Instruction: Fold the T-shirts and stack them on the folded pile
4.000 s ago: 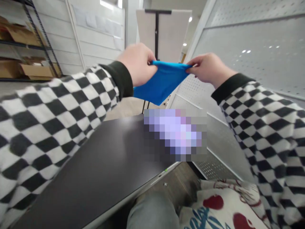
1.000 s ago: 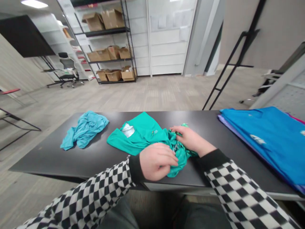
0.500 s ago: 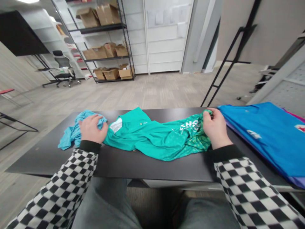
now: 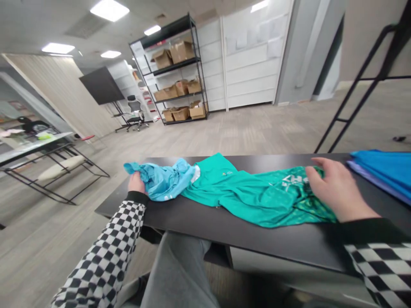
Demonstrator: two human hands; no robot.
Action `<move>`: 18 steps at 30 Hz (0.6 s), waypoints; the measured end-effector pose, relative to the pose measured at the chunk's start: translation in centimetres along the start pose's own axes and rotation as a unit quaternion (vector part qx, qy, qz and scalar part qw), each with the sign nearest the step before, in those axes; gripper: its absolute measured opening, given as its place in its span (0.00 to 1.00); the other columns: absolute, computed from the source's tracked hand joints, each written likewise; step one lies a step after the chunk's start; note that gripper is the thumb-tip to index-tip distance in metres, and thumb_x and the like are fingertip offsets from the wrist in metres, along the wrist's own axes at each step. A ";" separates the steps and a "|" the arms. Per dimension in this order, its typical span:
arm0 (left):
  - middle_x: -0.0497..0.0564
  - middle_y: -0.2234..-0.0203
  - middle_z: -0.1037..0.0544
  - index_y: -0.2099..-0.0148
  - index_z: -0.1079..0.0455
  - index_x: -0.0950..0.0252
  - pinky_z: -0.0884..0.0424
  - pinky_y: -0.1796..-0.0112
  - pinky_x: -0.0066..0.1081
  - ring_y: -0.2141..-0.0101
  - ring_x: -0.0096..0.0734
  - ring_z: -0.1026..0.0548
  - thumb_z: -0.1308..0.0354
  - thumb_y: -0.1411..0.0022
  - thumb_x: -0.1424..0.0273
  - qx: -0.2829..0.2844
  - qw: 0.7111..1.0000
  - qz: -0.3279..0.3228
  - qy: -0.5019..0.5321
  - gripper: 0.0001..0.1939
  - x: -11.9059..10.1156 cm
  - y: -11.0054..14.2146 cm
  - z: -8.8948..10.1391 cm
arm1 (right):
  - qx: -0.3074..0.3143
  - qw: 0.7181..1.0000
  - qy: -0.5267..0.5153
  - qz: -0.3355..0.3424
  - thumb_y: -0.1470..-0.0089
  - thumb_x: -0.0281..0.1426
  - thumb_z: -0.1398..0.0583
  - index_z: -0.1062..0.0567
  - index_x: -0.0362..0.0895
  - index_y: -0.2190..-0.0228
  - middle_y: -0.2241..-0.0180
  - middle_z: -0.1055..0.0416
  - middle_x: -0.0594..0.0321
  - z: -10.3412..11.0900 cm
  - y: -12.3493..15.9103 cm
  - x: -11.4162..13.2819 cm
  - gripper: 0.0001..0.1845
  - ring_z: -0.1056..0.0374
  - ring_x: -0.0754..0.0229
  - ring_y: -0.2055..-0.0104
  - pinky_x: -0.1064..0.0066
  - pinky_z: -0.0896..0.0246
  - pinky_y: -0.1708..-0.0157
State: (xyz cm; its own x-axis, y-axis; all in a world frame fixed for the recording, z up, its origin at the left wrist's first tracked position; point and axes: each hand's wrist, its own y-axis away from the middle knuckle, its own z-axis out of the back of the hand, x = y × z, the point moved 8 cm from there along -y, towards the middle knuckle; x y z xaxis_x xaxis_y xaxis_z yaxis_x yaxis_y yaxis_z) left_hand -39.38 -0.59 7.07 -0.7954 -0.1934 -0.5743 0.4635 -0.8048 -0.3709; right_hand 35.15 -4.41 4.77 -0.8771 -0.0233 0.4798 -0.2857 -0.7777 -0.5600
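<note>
Head view: green shirt (image 4: 253, 192) lies on black table (image 4: 199, 218); shelving (image 4: 178, 66) beyond.

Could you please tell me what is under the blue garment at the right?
A strip of purple cloth shows beneath the blue garment, on the black table; the rest is covered.

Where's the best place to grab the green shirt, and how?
Maybe pinch the green shirt by its pointed far corner, coming from above the table's far edge. That corner looks smooth and sticks out, while the collar is right by the blue cloth and the other end lies creased by the right hand.
</note>
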 end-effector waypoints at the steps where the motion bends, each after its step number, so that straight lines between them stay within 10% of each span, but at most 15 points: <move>1: 0.73 0.42 0.20 0.35 0.28 0.72 0.33 0.34 0.68 0.34 0.71 0.26 0.44 0.27 0.61 -0.009 1.000 0.011 0.005 0.26 0.6 0.2 0.6 | -0.009 0.999 0.017 0.036 0.31 0.44 0.44 0.20 0.42 0.43 0.42 0.21 0.35 0.3 0.4 1.2 0.26 0.28 0.34 0.36 0.44 0.36 0.36; 7: 0.67 0.29 0.29 0.25 0.37 0.64 0.37 0.28 0.55 0.27 0.59 0.34 0.40 0.29 0.50 0.050 0.997 -0.029 0.045 0.39 -0.1 4.7 -1.3 | 0.126 0.969 0.014 0.212 0.28 0.53 0.45 0.23 0.44 0.36 0.36 0.24 0.42 -3.8 6.4 11.0 0.33 0.27 0.36 0.35 0.43 0.35 0.33; 12: 0.61 0.46 0.17 0.52 0.21 0.59 0.37 0.30 0.58 0.36 0.64 0.26 0.25 0.45 0.54 0.204 0.967 -0.144 0.047 0.22 -6.2 9.0 -5.9 | 0.273 0.929 0.059 0.243 0.32 0.57 0.39 0.22 0.50 0.35 0.28 0.31 0.45 -9.2 11.8 19.5 0.35 0.40 0.24 0.25 0.26 0.49 0.29; 18: 0.57 0.54 0.19 0.47 0.30 0.60 0.23 0.44 0.43 0.51 0.43 0.19 0.56 0.18 0.53 0.111 0.960 -0.125 0.225 0.20 -15.6 8.5 -4.8 | 0.329 0.880 -0.092 0.331 0.31 0.33 0.37 0.16 0.47 0.54 0.48 0.17 0.52 -12.2 14.5 31.6 0.09 0.24 0.46 0.41 0.48 0.39 0.30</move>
State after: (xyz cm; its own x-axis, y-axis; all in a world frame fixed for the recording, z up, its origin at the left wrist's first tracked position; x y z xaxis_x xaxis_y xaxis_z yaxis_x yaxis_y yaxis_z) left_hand -21.16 -1.71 9.33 -0.5981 0.2429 -0.7637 0.1459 -0.9040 -0.4019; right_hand -1.42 -8.74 3.58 -0.6733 -0.6614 0.3305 0.6020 -0.7499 -0.2743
